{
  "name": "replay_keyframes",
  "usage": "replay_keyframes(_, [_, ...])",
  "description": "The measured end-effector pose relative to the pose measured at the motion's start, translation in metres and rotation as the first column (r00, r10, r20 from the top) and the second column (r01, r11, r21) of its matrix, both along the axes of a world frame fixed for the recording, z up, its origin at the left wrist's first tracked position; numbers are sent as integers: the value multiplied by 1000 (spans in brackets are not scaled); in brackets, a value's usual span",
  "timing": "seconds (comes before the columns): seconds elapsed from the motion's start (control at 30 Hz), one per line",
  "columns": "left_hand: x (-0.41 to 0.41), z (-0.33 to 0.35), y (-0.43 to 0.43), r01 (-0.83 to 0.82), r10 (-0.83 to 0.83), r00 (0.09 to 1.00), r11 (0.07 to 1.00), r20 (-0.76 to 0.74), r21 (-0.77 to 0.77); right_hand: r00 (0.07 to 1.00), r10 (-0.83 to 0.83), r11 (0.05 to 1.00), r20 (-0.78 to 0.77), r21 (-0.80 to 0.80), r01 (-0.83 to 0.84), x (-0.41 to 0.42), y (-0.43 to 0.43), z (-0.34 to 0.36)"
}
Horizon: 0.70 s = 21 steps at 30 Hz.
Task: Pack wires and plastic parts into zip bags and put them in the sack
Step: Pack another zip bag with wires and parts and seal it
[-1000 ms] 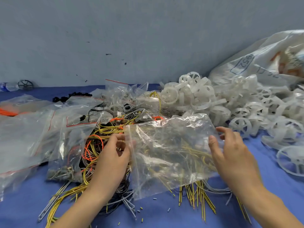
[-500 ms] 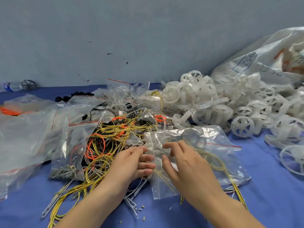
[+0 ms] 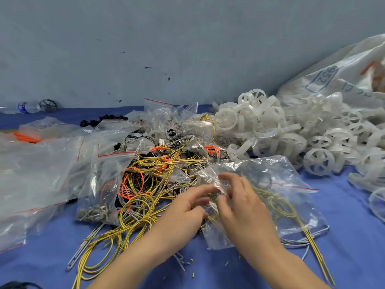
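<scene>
Head view: pinched the crumpled mouth of a bag (image 3: 289,180) with left hand (image 3: 185,209) and right hand (image 3: 245,207), fingers curled on the plastic. Lay on the blue desk (image 3: 354,236), yellow wires (image 3: 277,202) inside, beside a loose pile (image 3: 145,174), near white wheels (image 3: 318,161) and the sack (image 3: 333,80).

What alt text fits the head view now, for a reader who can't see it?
The left hand and right hand pinch a clear zip bag holding yellow wires on a blue table. Loose wires lie left; white plastic wheels and a sack right.
</scene>
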<state>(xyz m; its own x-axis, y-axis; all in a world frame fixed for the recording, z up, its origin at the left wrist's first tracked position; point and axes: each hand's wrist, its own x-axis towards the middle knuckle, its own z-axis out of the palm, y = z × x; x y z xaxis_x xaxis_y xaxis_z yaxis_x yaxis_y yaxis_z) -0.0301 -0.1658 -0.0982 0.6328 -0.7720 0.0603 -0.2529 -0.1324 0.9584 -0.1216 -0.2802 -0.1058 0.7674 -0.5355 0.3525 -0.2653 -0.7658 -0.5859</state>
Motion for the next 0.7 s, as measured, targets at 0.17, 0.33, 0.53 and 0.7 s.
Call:
replay_keyframes(0.17, [36, 12, 27, -255, 155, 723, 966, 673, 52, 994, -49, 987, 93, 155, 35, 4, -14, -2])
replay_keyframes(0.33, [93, 13, 59, -577, 277, 550, 808, 788, 120, 998, -20, 982, 67, 188, 7, 5, -16, -4])
replay_keyframes(0.53, [104, 8, 60, -608, 158, 530, 755, 833, 244, 998, 9, 988, 56, 155, -18, 3, -9, -2])
replay_keyframes(0.7, [102, 11, 58, -606, 148, 549, 748, 822, 271, 1000, 13, 993, 26, 115, -16, 3, -6, 2])
